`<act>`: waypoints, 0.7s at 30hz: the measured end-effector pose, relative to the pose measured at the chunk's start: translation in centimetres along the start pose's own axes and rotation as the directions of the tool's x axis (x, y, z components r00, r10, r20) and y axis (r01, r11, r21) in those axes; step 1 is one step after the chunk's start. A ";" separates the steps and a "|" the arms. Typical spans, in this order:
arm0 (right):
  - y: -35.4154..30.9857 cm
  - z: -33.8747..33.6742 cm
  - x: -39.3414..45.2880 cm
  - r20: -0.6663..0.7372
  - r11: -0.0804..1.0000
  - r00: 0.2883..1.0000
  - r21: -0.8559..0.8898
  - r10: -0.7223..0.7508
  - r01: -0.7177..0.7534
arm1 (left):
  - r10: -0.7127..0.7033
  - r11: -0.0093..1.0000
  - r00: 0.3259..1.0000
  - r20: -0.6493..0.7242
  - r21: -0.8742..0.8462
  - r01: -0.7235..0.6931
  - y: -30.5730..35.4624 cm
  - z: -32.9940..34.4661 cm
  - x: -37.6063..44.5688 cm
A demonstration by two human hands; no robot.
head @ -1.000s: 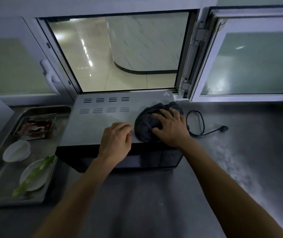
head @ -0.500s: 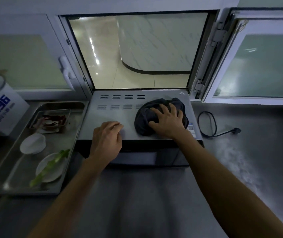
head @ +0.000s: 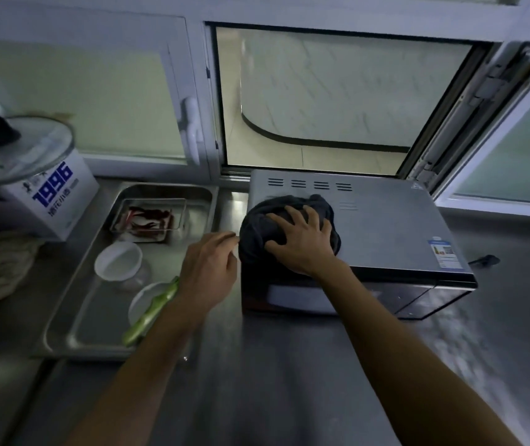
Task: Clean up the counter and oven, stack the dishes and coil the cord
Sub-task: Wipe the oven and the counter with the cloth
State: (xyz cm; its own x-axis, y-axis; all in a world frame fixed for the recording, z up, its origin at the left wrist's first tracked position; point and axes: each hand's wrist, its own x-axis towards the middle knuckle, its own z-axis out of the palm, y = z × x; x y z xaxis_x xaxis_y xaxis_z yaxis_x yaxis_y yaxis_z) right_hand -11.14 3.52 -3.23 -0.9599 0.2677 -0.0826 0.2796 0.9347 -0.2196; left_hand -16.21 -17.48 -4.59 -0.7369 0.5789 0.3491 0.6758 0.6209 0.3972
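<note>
cloth (head: 257, 230): bunched at oven (head: 386, 226) top's left-front corner
right hand (head: 302, 243): fingers splayed, pressing flat on cloth
left hand (head: 209, 272): loosely curled, holding nothing, just left of cloth
unwiped run: judged rightward along oven's long axis; right hand nearer

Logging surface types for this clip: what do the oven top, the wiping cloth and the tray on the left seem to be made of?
Oven top: looks like matte grey painted sheet metal, with punched vent slots and a dull sheen. Wiping cloth: dark, soft fabric, bunched in folds under the right hand; possibly terry or microfibre. Tray: apparently stainless steel, with bright reflections and a rolled rim.
</note>
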 end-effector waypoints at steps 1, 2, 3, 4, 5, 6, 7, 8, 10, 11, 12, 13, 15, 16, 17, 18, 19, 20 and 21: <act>-0.9 0.1 0.0 -0.007 1.000 1.000 0.003 -0.002 0.002 | 0.000 1.000 1.000 0.003 -0.011 0.000 -0.5 -0.3 0.0; -1.6 0.3 -0.1 -0.015 1.000 1.000 0.008 -0.002 0.002 | 0.000 1.000 1.000 0.007 -0.019 0.001 -0.9 -0.6 0.1; -2.1 0.4 -0.3 -0.027 1.000 1.000 0.015 -0.002 0.002 | 0.001 1.000 1.000 0.012 -0.025 -0.001 -1.3 -0.9 0.2; -2.4 0.6 -0.7 -0.043 1.000 0.999 0.022 -0.005 0.005 | 0.009 1.000 1.000 0.018 -0.028 -0.008 -1.6 -1.1 0.2; -2.6 0.7 -1.3 -0.064 1.000 0.998 0.029 -0.008 0.010 | 0.026 0.999 0.999 0.018 -0.030 -0.026 -1.9 -1.3 0.3; -2.6 0.9 -2.1 -0.088 0.999 0.996 0.033 -0.009 0.012 | 0.046 0.998 0.999 0.019 -0.034 -0.045 -2.1 -1.4 0.4; -2.5 1.1 -2.9 -0.111 0.999 0.994 0.033 -0.004 0.008 | 0.062 0.997 0.998 0.024 -0.041 -0.061 -2.3 -1.4 0.6; -2.3 1.2 -3.7 -0.132 1.000 0.991 0.031 0.007 -0.003 | 0.073 0.996 0.997 0.034 -0.050 -0.071 -2.2 -1.4 0.8; -1.7 1.5 -5.4 -0.175 0.999 0.984 0.033 0.044 -0.039 | 0.100 0.993 0.993 0.058 -0.070 -0.096 -1.8 -1.1 1.1; -1.3 1.7 -6.3 -0.209 0.998 0.976 0.042 0.064 -0.057 | 0.122 0.990 0.990 0.065 -0.079 -0.117 -1.3 -0.9 1.2; -0.7 1.9 -7.2 -0.255 0.996 0.964 0.058 0.081 -0.068 | 0.150 0.986 0.986 0.071 -0.088 -0.144 -0.8 -0.6 1.4; 0.0 2.2 -8.1 -0.308 0.994 0.947 0.074 0.096 -0.077 | 0.184 0.980 0.980 0.074 -0.094 -0.177 -0.2 -0.3 1.4; 1.6 2.7 -9.7 -0.397 0.991 0.909 0.077 0.128 -0.106 | 0.245 0.967 0.965 0.093 -0.098 -0.236 1.3 0.4 1.7; 2.5 2.9 -10.4 -0.431 0.989 0.890 0.074 0.151 -0.132 | 0.268 0.961 0.958 0.103 -0.103 -0.258 2.2 0.8 1.9; 3.3 3.1 -11.1 -0.462 0.984 0.869 0.075 0.177 -0.161 | 0.294 0.953 0.949 0.111 -0.109 -0.283 3.0 1.2 2.1; 4.0 3.3 -11.7 -0.493 0.978 0.846 0.081 0.205 -0.190 | 0.321 0.945 0.940 0.118 -0.111 -0.309 3.8 1.6 2.3; 4.8 3.5 -12.3 -0.518 0.971 0.822 0.095 0.237 -0.220 | 0.345 0.937 0.929 0.130 -0.108 -0.333 4.7 1.9 2.4; 5.6 3.7 -12.9 -0.542 0.962 0.797 0.111 0.268 -0.248 | 0.367 0.929 0.919 0.143 -0.105 -0.355 5.6 2.2 2.4; 6.4 4.0 -13.4 -0.566 0.954 0.769 0.131 0.296 -0.271 | 0.388 0.921 0.908 0.156 -0.103 -0.376 6.4 2.5 2.4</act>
State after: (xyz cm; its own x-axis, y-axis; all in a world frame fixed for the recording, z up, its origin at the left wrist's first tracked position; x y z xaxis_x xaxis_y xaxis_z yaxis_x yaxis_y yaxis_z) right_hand 3.56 4.96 -7.42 -0.6662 0.6151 0.4218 0.5289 0.7884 -0.3143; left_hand -13.65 -10.81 -3.30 -0.4048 0.8492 0.3391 0.8981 0.2996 0.3220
